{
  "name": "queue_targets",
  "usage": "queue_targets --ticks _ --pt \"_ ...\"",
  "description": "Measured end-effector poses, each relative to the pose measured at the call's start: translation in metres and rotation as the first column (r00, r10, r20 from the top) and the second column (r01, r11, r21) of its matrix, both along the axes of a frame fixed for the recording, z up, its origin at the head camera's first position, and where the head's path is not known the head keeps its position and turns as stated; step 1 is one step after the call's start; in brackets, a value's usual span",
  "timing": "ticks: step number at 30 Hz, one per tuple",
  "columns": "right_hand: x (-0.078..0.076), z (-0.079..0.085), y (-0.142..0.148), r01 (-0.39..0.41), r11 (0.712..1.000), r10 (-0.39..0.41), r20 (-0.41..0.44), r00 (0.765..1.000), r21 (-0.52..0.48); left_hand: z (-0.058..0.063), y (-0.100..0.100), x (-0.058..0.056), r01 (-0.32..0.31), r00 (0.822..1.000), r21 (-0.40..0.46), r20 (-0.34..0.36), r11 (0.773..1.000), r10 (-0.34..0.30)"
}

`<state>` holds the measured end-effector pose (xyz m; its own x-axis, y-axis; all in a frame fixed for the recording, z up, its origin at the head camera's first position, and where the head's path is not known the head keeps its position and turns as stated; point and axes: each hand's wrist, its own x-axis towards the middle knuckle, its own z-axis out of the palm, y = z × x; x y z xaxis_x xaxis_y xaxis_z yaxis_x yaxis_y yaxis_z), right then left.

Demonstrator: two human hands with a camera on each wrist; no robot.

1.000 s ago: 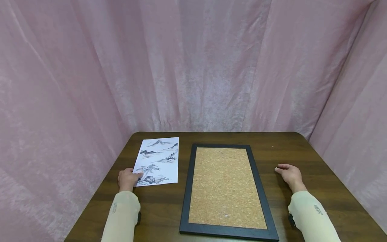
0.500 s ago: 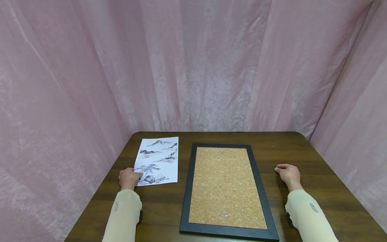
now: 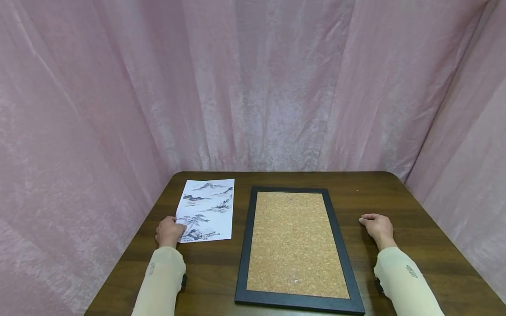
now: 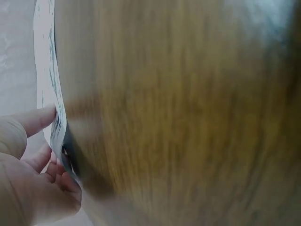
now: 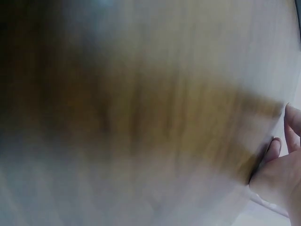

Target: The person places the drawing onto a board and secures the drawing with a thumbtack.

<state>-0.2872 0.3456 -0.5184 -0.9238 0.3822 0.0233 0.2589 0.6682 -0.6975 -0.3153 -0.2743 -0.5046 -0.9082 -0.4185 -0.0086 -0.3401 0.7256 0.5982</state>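
Paper sheet [image 3: 207, 204] printed with a grey mountain-and-tree landscape was found left of centre in the head view, picture side up, over the dark wooden table [image 3: 211, 272]. Left hand [image 3: 170, 231] gripped the sheet at its lower left edge; the left wrist view showed the thumb on the printed face, fingers behind, and the paper curving at that edge. Right hand [image 3: 378, 228] was at right of centre in the head view, fingers loosely bent, with a gap between thumb and fingers in the right wrist view. Cork board [image 3: 296, 241] with a black border lay between the hands, at lower centre, apart from the sheet. Both arms wore pale sleeves [image 3: 160, 281]. Pink curtains [image 3: 284, 96] filled the upper part of the head view.
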Motion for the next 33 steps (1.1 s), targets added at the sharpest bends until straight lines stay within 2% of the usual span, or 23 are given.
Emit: queue_targets --ticks 6,13,15,19,21,23,24,25,27,30,33 --pt "-0.001 -0.002 0.002 -0.004 1.0 0.005 0.009 1.0 -0.018 -0.003 -0.006 -0.005 0.011 0.999 0.045 0.045 0.999 -0.013" --pt "0.0 -0.002 0.003 -0.013 1.0 0.014 0.018 1.0 -0.026 0.003 -0.009 0.0 0.042 0.998 -0.001 -0.041 0.999 -0.042" --pt "0.0 -0.002 0.003 -0.013 0.999 0.014 0.024 1.0 -0.038 0.003 -0.012 0.0 0.055 0.996 -0.021 -0.066 0.998 -0.056" --pt "0.001 0.0 0.003 -0.01 0.997 0.012 0.032 0.999 -0.074 0.002 -0.019 -0.004 0.061 0.989 -0.009 -0.133 0.998 -0.062" --pt "0.001 0.0 0.003 -0.009 0.996 0.012 0.036 0.999 -0.093 0.0 -0.022 -0.007 0.047 0.986 0.045 -0.163 0.998 -0.04" --pt "0.002 0.001 0.003 -0.011 0.995 0.015 0.036 0.999 -0.104 -0.003 -0.025 -0.01 0.044 0.984 0.163 -0.175 0.986 -0.015" --pt "0.002 0.001 0.003 -0.012 0.994 0.016 0.036 0.999 -0.108 -0.005 -0.026 -0.012 0.043 0.985 0.238 -0.175 0.97 0.0" --pt "0.002 0.001 0.003 -0.014 0.994 0.018 0.035 0.999 -0.107 -0.006 -0.027 -0.014 0.036 0.986 0.325 -0.167 0.945 0.019" --pt "0.002 0.001 0.003 -0.017 0.994 0.021 0.031 0.999 -0.109 -0.008 -0.029 -0.018 0.019 0.986 0.498 -0.153 0.867 0.066" --pt "0.003 0.0 0.004 -0.02 0.994 0.024 0.029 0.999 -0.111 -0.004 -0.03 -0.022 0.01 0.984 0.702 -0.133 0.712 0.117" --pt "0.003 -0.001 0.004 -0.021 0.993 0.025 0.032 0.999 -0.115 0.007 -0.026 -0.021 0.035 0.978 0.824 -0.145 0.565 0.15"
